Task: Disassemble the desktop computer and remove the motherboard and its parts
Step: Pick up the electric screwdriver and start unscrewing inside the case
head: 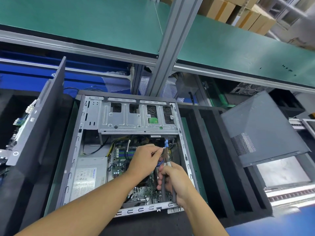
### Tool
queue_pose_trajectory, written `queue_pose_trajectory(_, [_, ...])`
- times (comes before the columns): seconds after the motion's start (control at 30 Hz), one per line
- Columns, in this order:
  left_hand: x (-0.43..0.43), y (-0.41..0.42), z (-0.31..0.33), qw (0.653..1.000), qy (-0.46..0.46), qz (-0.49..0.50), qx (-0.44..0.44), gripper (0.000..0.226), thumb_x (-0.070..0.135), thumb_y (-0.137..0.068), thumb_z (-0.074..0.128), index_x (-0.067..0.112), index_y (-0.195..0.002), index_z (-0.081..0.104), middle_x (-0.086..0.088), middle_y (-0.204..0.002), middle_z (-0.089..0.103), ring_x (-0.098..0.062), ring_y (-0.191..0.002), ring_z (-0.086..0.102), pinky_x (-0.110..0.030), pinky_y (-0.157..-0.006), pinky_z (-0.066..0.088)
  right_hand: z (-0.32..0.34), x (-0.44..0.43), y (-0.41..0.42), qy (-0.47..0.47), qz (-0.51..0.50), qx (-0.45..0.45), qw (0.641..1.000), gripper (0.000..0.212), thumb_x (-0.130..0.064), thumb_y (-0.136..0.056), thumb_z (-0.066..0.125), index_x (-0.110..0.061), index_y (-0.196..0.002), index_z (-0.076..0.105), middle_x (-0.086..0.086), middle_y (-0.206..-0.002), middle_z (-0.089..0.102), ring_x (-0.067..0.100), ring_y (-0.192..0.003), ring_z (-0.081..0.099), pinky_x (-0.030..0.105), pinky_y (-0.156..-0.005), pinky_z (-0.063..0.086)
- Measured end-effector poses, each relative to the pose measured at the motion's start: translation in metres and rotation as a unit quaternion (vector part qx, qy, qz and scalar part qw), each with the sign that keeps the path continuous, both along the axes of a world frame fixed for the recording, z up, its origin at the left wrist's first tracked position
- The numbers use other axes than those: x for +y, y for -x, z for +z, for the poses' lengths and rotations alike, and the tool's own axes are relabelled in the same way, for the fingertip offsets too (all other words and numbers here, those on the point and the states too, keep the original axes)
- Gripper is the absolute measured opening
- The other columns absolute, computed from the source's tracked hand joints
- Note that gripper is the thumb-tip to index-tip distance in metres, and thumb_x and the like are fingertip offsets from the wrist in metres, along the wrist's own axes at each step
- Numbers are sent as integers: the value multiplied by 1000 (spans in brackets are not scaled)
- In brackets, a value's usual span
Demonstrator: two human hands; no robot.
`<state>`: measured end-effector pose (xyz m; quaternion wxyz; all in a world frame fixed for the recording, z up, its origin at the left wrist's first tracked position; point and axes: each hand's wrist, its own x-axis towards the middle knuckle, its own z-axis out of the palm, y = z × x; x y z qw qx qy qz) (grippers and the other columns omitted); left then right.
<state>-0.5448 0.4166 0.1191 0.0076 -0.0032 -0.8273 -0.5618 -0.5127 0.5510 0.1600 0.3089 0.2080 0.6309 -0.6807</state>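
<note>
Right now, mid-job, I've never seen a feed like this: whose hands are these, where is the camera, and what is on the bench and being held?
There is no robot here. These are a person's two bare hands, filmed by one wide-angle camera worn on their head, looking forward and down. On the black foam mat lies an open computer case. Inside it are the motherboard, a grey power supply to the left of the board, and a metal drive cage at the far end. A grey side panel sits tilted on the right. The left hand pinches a white cable end over the board. The right hand grips pliers, their tips pointing at that spot. Where the cable plugs in is too small to tell.
</note>
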Motion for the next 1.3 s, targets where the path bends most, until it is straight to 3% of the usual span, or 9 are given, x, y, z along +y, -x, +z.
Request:
queue_pose_trajectory(0.23, [-1, -1, 1, 1000, -9, 8, -17, 21, 21, -98, 59, 19, -95, 80, 11, -78, 68, -3, -72, 66, -22, -72, 51, 0, -2, -3, -54, 1, 31, 998, 17, -14, -100, 54, -5, -86, 56, 8, -59, 51, 21, -48, 44, 31, -46, 43])
queue_pose_trajectory(0.43, [5, 0, 0, 991, -74, 46, -102, 23, 23, -99, 56, 29, -89, 76, 5, -71, 73, 1, -59, 64, -12, -53, 45, 1, -3, -3, -84, 17, 52, 995, 23, -15, -101, 51, -7, -79, 56, 7, -58, 51, 20, -47, 43, 31, -45, 42])
queue_pose_trajectory(0.5, [4, 3, -3, 963, -181, 95, -175, 24, 20, -101, 52, 21, -89, 73, -1, -84, 74, -12, -72, 72, -27, -61, 57, 2, -1, -3, -62, 2, 51, 997, 22, -13, -101, 51, -7, -81, 57, 7, -57, 49, 20, -46, 42, 30, -43, 41])
queue_pose_trajectory(0.57, [1, 6, -3, 920, -298, 111, -232, 26, 15, -102, 50, 11, -88, 71, -8, -87, 71, -23, -73, 75, -33, -54, 56, 3, 2, -2, -16, -15, 48, 999, 21, -11, -101, 51, -5, -82, 56, 7, -56, 46, 19, -46, 41, 29, -42, 40])
queue_pose_trajectory(0.7, [-1, 7, -6, 951, -227, 72, -196, 30, 16, -101, 52, 21, -81, 75, -2, -79, 71, -14, -72, 69, -30, -64, 54, 5, 9, -3, 81, -26, 50, 995, 22, -13, -100, 54, -10, -80, 62, 6, -60, 45, 19, -50, 42, 30, -46, 41])
queue_pose_trajectory(0.8, [-5, 4, -5, 958, -207, 91, -175, 29, 19, -101, 51, 24, -83, 73, 4, -80, 70, -14, -82, 68, -28, -74, 57, 2, 12, -3, 110, -67, 57, 990, 13, -16, -96, 57, -8, -88, 52, 5, -62, 45, 19, -53, 42, 32, -50, 43])
queue_pose_trajectory(0.93, [-13, 1, 4, 975, -163, 82, -129, 28, 17, -101, 49, 26, -90, 73, 7, -77, 68, -7, -73, 64, -21, -68, 52, 2, 12, -4, 131, -33, 105, 985, 14, -16, -91, 64, -5, -97, 58, 13, -79, 55, 26, -73, 55, 42, -76, 53])
queue_pose_trajectory(1.1, [-21, -7, 13, 967, -206, 100, -110, 22, 19, -100, 55, 25, -106, 75, 8, -74, 66, -6, -65, 58, -25, -62, 49, 1, 17, -3, 151, 18, 90, 984, 33, -6, -83, 60, -9, -116, 65, 18, -118, 66, 34, -117, 61, 57, -106, 44])
queue_pose_trajectory(1.3, [-34, -11, 30, 960, -228, 135, -92, 21, 12, -101, 51, 18, -96, 70, 0, -75, 70, -14, -57, 55, -26, -45, 41, 1, 24, -4, 266, -22, 63, 962, 57, 13, -84, 36, -7, -133, 58, 20, -135, 59, 38, -127, 56, 61, -95, 49])
